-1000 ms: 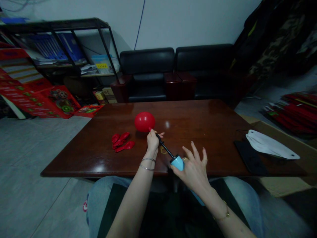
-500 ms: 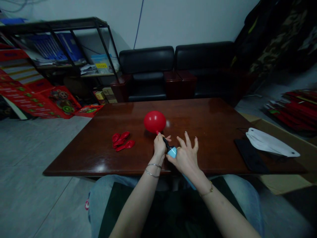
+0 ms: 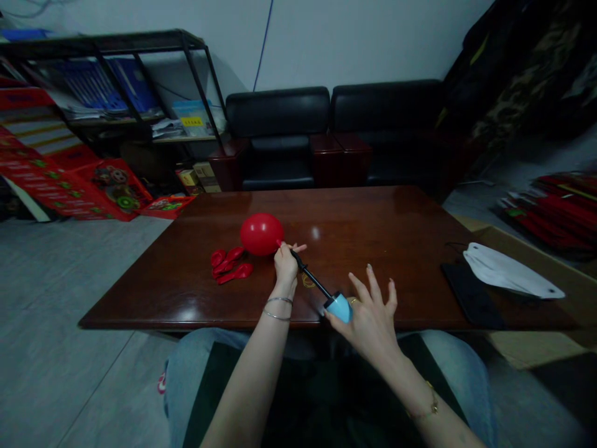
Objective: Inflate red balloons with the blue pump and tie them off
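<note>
A partly inflated red balloon hangs off the fingers of my left hand, which pinches its neck at the black nozzle of a hand pump. The pump's black rod shows between its nozzle end and its light blue body. My right hand grips that blue body with thumb and lower fingers, other fingers stretched out. Several deflated red balloons lie on the brown table left of my left hand. Small yellowish rings lie on the table between my hands.
On the table's right are a white elongated object and a dark flat object, beside an open cardboard box. Black sofas stand behind the table. A shelf and red boxes are at the left.
The balloon and my left hand have moved left. My right hand has moved right and nearer to me with the blue body, so the black rod now shows at length.
</note>
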A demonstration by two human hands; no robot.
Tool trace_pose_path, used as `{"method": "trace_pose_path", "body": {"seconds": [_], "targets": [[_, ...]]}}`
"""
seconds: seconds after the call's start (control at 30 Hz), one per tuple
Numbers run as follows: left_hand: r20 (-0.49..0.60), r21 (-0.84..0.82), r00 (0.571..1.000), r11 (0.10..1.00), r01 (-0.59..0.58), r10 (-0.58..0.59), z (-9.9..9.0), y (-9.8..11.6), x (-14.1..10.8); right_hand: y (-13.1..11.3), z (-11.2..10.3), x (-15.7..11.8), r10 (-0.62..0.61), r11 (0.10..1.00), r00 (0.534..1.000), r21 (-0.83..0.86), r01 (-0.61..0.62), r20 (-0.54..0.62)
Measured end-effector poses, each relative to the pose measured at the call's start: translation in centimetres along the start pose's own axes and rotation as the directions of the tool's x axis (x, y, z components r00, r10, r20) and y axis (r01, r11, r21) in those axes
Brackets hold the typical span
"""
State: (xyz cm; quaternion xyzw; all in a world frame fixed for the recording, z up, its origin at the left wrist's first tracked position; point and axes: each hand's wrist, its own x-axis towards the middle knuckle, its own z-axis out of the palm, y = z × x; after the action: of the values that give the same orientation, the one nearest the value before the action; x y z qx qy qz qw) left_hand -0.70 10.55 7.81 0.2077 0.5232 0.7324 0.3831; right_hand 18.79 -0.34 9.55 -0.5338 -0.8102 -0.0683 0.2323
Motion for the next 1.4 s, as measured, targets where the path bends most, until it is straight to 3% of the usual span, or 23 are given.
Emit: {"method": "trace_pose_path", "body": {"seconds": [0.1,0.3,0.4,0.6,0.9,1.03,1.23,1.4], "targets": [[0.008,-0.01,1.0,1.0,-0.002,0.002,0.0,0.3,-0.3,0.0,-0.2,0.2,-0.01,1.0,1.0,-0.01,0.01,-0.01],[0.099,-0.003,0.995,1.0,0.03,-0.03,1.0,-1.0,-3.3,-1.7,0.8,4.0,-0.006,0.999,1.0,0.043,0.006,-0.004],[0.09,0.013,0.995,0.999,0.03,-0.031,0.9,-1.5,-3.6,-2.5,1.5,4.9,-0.011,0.998,1.0,0.065,0.01,0.005],[0.042,0.021,0.999,1.0,0.016,-0.017,-0.1,-1.4,-1.9,-1.9,1.8,3.0,-0.004,0.999,1.0,0.047,0.004,-0.005],[-0.035,0.037,0.999,0.999,0.01,-0.009,-0.9,0.8,0.7,0.7,-0.1,-0.6,-0.043,0.999,0.999,0.016,0.043,-0.015],[-0.01,0.068,1.0,0.998,0.012,-0.012,-0.5,0.8,-0.3,-0.2,0.1,0.7,-0.041,0.999,0.998,0.025,0.042,-0.037],[0.118,0.219,0.992,0.975,0.019,-0.046,0.2,-1.4,-3.1,-2.5,1.7,4.1,0.002,0.995,1.0,0.097,-0.002,0.002],[0.146,0.269,0.989,0.963,-0.007,-0.033,-0.4,-2.0,-3.0,-2.5,2.5,3.4,0.03,0.994,1.0,0.109,-0.03,0.006]]}}
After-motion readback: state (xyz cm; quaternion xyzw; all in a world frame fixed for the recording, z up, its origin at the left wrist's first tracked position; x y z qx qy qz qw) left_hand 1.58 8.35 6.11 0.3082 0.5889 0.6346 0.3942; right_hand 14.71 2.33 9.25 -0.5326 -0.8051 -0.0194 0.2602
